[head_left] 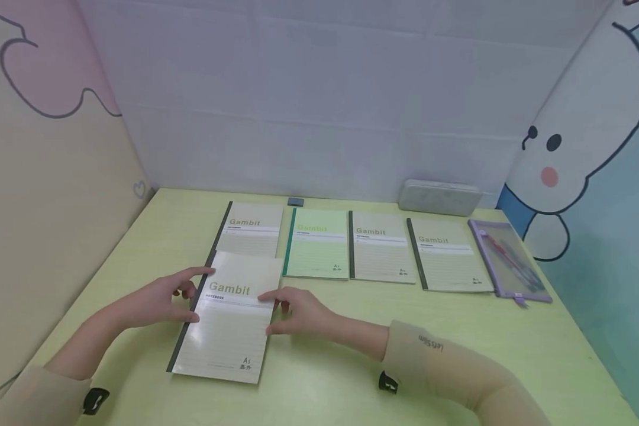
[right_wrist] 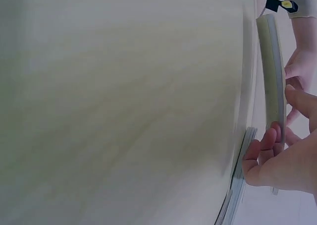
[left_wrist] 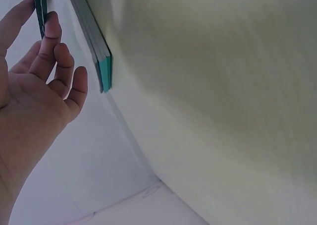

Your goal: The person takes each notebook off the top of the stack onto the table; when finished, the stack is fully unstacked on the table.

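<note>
A pale Gambit notebook point(head_left: 220, 337) with a dark spine is held slightly above the table, its top overlapping the lower part of another pale notebook point(head_left: 251, 239). My left hand point(head_left: 151, 300) grips its spine side, thumb and index finger on the cover. Along the opposite edge, my right hand point(head_left: 300, 312) pinches the notebook. From the right wrist, the held notebook point(right_wrist: 273, 71) appears edge-on, clear of the tabletop, with fingers beneath it. Only a strip of its dark spine point(left_wrist: 40, 9) enters the left wrist view.
Right of the overlapped notebook lie a green notebook point(head_left: 316, 251), two more pale notebooks point(head_left: 381, 254) point(head_left: 452, 266) and a purple-edged mesh pouch point(head_left: 511, 260) with pens. A grey case point(head_left: 439, 198) and a small dark block point(head_left: 295, 202) sit by the back wall.
</note>
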{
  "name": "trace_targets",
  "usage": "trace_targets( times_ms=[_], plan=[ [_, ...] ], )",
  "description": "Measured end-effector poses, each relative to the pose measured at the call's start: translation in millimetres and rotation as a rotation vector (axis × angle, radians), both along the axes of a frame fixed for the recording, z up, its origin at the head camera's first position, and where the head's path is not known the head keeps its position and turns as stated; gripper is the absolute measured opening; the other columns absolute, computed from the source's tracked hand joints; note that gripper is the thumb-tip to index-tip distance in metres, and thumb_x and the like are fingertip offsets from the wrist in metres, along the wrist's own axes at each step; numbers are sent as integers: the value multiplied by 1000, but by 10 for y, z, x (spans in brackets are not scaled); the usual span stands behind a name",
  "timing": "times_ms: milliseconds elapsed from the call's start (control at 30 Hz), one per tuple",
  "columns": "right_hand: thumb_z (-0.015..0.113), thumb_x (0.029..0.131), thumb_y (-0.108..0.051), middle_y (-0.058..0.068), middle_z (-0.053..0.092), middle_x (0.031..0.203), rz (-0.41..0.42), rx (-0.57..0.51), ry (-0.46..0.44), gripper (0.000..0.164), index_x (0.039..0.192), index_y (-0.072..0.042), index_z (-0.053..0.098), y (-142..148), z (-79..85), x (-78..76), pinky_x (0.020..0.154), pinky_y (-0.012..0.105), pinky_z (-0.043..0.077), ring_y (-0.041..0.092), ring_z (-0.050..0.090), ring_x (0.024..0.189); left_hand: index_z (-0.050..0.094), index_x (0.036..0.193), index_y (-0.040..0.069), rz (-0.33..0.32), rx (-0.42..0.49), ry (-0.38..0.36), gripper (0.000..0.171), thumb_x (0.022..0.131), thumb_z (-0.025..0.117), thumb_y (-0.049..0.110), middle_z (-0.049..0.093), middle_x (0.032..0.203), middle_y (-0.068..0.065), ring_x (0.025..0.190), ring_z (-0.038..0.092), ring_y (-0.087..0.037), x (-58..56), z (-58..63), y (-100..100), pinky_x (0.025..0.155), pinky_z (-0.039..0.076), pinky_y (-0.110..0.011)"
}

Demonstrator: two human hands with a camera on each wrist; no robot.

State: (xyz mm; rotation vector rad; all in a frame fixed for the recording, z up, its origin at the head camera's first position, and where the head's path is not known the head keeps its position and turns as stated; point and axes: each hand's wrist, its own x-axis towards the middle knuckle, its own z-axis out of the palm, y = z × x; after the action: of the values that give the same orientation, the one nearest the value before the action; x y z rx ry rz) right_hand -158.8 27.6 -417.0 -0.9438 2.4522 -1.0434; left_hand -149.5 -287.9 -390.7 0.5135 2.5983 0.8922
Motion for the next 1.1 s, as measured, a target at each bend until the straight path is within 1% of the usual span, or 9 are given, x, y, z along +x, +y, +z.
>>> trace_targets(
  times_ms=[133, 267, 333, 433, 567, 667, 867, 1000, 1100],
  plan=[
    [82, 72, -24, -10, 60, 99, 16, 18, -31, 57, 125, -16, 62, -43, -42, 76, 68, 14, 40, 6, 48, 79, 35, 142, 26, -14, -19, -9, 83, 73, 79, 39, 53, 91, 1, 87, 50, -13, 67, -87, -20, 70, 41, -25],
    [81, 74, -25, -11, 58, 92, 50, 46, -43, 56, 125, -16, 62, -80, -85, 114, 65, 15, 38, 4, 45, 76, 37, 140, 27, -30, -31, -9, 81, 72, 79, 43, 52, 89, 2, 85, 49, -11, 139, -125, -51, 69, 40, -25],
    [80, 75, -25, -10, 56, 88, 70, 51, -63, 55, 126, -15, 61, -92, -94, 118, 62, 15, 38, 3, 44, 73, 37, 140, 26, -46, -37, -1, 82, 72, 78, 45, 52, 88, 3, 84, 48, -9, 164, -143, -69, 69, 39, -24],
    [78, 77, -28, -11, 57, 89, 92, 76, -64, 54, 127, -15, 60, -118, -107, 115, 61, 15, 38, 2, 44, 71, 37, 140, 22, -61, -49, 2, 83, 71, 78, 44, 52, 87, 4, 82, 47, -8, 178, -175, -90, 68, 38, -24],
    [77, 79, -28, -12, 59, 96, 93, 132, -32, 54, 129, -16, 59, -176, -108, 105, 66, 15, 39, 2, 46, 77, 38, 140, 18, -46, -106, 1, 85, 70, 80, 40, 52, 84, 6, 79, 47, -7, 145, -209, -94, 67, 37, -24],
    [76, 79, -27, -10, 57, 95, 95, 167, -20, 53, 129, -17, 59, -215, -91, 99, 69, 16, 39, 3, 47, 81, 39, 139, 15, -42, -148, 2, 84, 70, 81, 35, 52, 80, 7, 75, 47, -6, 110, -230, -91, 65, 38, -23],
    [72, 83, -28, -9, 54, 92, 138, 246, 43, 50, 131, -20, 57, -214, -66, 88, 68, 16, 38, 4, 46, 80, 45, 135, 12, -79, -169, -4, 78, 70, 82, 33, 51, 74, 7, 67, 46, -5, 71, -245, -83, 59, 37, -22],
    [71, 85, -27, -8, 55, 97, 125, 263, 54, 50, 132, -24, 56, -168, -4, 37, 69, 16, 40, 5, 47, 82, 46, 134, 13, -56, -189, -2, 79, 68, 82, 37, 52, 76, 6, 68, 45, -6, 38, -181, -65, 59, 37, -22],
    [70, 85, -29, -5, 57, 100, 102, 260, 69, 50, 133, -24, 55, -121, 94, -40, 68, 17, 42, 6, 49, 81, 47, 133, 13, -45, -190, 54, 77, 69, 81, 39, 53, 81, 7, 73, 45, -10, -16, -84, -73, 62, 38, -24]
  ],
)
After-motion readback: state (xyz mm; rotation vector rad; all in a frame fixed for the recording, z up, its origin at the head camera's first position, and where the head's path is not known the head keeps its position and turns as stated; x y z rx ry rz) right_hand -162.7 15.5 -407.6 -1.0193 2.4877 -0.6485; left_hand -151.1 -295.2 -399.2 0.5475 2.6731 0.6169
